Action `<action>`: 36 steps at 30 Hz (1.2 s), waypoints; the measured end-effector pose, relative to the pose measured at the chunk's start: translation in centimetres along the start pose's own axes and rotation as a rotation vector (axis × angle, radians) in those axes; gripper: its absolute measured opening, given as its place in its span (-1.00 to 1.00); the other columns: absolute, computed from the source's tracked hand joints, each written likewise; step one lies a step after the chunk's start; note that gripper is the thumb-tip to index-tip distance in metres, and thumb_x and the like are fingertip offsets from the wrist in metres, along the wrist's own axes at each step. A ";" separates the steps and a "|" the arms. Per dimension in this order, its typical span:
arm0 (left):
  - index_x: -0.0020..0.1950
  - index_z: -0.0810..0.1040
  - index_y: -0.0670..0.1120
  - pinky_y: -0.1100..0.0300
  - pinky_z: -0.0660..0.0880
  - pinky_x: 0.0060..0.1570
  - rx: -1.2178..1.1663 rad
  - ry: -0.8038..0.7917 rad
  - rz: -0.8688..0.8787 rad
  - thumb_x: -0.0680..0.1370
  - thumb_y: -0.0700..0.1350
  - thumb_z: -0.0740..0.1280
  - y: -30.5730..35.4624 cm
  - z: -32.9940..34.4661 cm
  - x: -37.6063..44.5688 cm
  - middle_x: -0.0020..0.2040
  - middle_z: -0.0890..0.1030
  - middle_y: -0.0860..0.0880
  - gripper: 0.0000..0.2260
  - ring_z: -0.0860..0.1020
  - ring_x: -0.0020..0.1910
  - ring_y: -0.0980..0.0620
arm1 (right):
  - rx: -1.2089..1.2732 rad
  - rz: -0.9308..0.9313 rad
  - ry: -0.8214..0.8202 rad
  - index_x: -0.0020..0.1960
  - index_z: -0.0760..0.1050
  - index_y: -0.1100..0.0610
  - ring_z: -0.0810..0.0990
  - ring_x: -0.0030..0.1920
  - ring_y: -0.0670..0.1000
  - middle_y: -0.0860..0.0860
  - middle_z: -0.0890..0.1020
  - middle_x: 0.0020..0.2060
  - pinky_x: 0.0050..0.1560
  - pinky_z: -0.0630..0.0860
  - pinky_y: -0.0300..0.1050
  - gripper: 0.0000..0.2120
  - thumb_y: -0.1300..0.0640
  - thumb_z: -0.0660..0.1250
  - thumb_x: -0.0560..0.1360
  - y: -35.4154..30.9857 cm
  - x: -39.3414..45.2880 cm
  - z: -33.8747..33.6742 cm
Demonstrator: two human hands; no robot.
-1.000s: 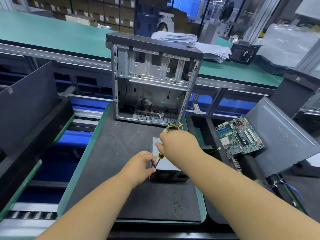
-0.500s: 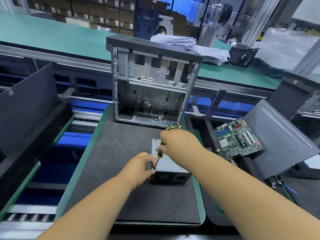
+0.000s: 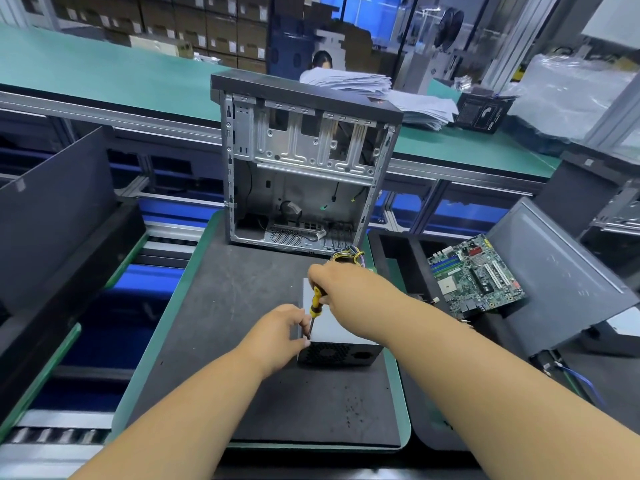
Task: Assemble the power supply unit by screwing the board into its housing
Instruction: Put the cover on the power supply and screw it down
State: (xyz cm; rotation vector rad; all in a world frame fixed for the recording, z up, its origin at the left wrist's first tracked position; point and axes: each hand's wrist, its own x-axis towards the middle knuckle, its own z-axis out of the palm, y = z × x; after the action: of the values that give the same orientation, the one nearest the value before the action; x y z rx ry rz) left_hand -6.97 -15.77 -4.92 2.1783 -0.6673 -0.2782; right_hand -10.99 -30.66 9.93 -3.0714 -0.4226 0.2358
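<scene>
Your right hand [image 3: 341, 289] grips the screwdriver [image 3: 314, 307], tip at the PSU [image 3: 332, 336] top edge; your left hand's [image 3: 277, 336] fingers pinch the shaft.

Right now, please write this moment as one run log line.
step: driving screw | right hand: grips screwdriver | left hand: steadies its shaft | power supply: on mat

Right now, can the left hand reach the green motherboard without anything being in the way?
Probably not: the left hand steadies the power supply, and the right hand with its screwdriver crosses the path to the motherboard.
</scene>
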 end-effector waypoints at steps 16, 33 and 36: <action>-0.21 0.49 0.11 0.17 0.42 0.19 0.035 0.003 0.006 0.44 -0.17 0.46 0.0 0.2 0.0 -0.02 0.50 0.17 -0.78 0.48 0.08 0.19 | -0.136 0.389 0.104 -0.14 0.41 0.11 0.48 -0.24 0.13 0.01 0.48 -0.28 -0.30 0.37 -0.11 -0.72 -0.07 0.13 0.59 0.0 1.0 0.7; -0.20 0.51 0.03 0.21 0.36 0.27 0.004 0.019 -0.030 0.48 -0.18 0.45 0.1 0.6 0.0 0.01 0.51 0.15 -0.83 0.43 0.28 0.28 | -0.281 0.243 -0.106 0.04 0.49 0.14 0.48 -0.22 0.11 0.00 0.46 -0.27 -0.36 0.33 -0.10 -0.62 -0.17 0.14 0.62 0.7 1.2 -0.7; -0.19 0.52 0.02 0.22 0.36 0.25 0.015 0.026 -0.036 0.48 -0.17 0.45 0.1 0.6 0.0 0.00 0.51 0.16 -0.85 0.43 0.24 0.29 | -0.279 0.206 -0.094 0.04 0.44 0.13 0.47 -0.22 0.10 0.00 0.42 -0.30 -0.38 0.31 -0.12 -0.62 -0.19 0.10 0.63 0.6 1.4 -0.7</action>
State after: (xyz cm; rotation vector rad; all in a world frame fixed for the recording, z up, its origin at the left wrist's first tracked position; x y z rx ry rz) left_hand -7.24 -16.15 -5.24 2.2067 -0.6186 -0.2642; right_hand -9.45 -30.86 10.35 -3.3906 -0.1511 0.3563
